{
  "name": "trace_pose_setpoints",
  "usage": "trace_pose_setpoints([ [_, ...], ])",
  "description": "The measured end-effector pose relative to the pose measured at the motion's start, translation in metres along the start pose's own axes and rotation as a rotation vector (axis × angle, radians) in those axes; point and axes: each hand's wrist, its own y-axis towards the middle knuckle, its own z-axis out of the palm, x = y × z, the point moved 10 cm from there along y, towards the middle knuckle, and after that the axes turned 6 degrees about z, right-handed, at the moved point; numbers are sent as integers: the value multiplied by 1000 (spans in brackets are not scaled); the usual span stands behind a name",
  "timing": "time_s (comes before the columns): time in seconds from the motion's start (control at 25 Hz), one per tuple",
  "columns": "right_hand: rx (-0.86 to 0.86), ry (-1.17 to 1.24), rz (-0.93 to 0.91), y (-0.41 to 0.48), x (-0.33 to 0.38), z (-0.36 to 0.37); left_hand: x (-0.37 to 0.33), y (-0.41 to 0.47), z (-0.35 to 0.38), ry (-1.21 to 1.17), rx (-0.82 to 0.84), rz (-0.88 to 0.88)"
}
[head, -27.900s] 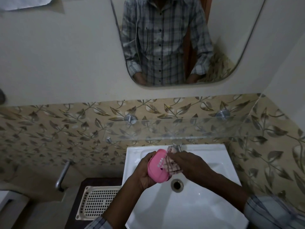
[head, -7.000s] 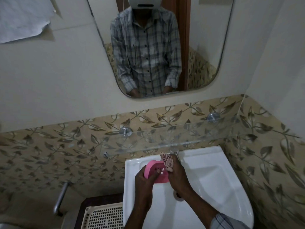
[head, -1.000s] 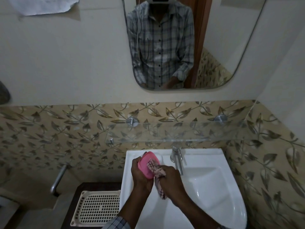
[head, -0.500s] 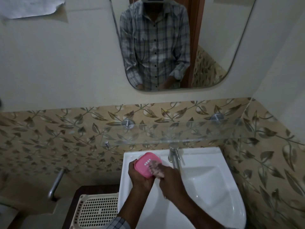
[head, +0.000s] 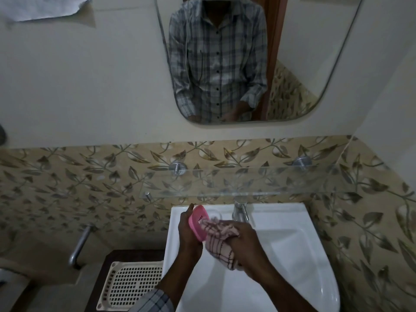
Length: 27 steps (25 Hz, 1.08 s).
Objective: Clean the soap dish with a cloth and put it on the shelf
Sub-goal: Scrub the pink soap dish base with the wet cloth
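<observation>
My left hand (head: pixel 188 230) grips a pink soap dish (head: pixel 197 221) from behind and holds it on edge over the white sink (head: pixel 290 255). My right hand (head: pixel 247 246) clutches a pink checked cloth (head: pixel 221 240) and presses it against the dish's inner face. A loose end of the cloth hangs below my right hand. The glass shelf (head: pixel 247 183) is fixed to the wall just above the sink and has nothing on it.
A chrome tap (head: pixel 240 211) stands at the back of the sink, close to my right hand. A cream perforated tray (head: pixel 130 284) lies on a dark stand left of the sink. A mirror (head: pixel 247 59) hangs above the shelf, and a metal pipe (head: pixel 78 246) juts from the left wall.
The dish has turned more on edge in my left hand. The cloth has slid down across its inner face, and more of the cloth now hangs out below my right hand.
</observation>
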Motion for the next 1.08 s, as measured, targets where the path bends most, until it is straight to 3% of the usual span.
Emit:
trace_pose_setpoints([
  [0.12,-74,386,186,21,-33,-30,8,0,-3,-21,70,-101],
  [0.24,-165,528,279,36,-59,-45,19,-3,-8,-204,120,-185],
  [0.36,-268,545,256,46,-69,-61,29,-10,-14,-356,167,-264],
  [0.48,-215,555,218,53,-70,-47,48,-31,3,-407,265,-443],
  [0.8,-223,563,205,56,-85,-32,54,-58,41,-119,300,-492],
  [0.88,-271,437,246,55,-87,-38,55,-59,43,-119,315,-485],
  [0.92,-298,262,225,54,-82,-45,57,-56,41,-126,312,-458],
  [1.0,-309,-82,118,50,-62,-46,60,-49,35,-183,299,-400],
  [1.08,-275,-278,-19,41,-47,-34,58,-48,34,-236,297,-349],
])
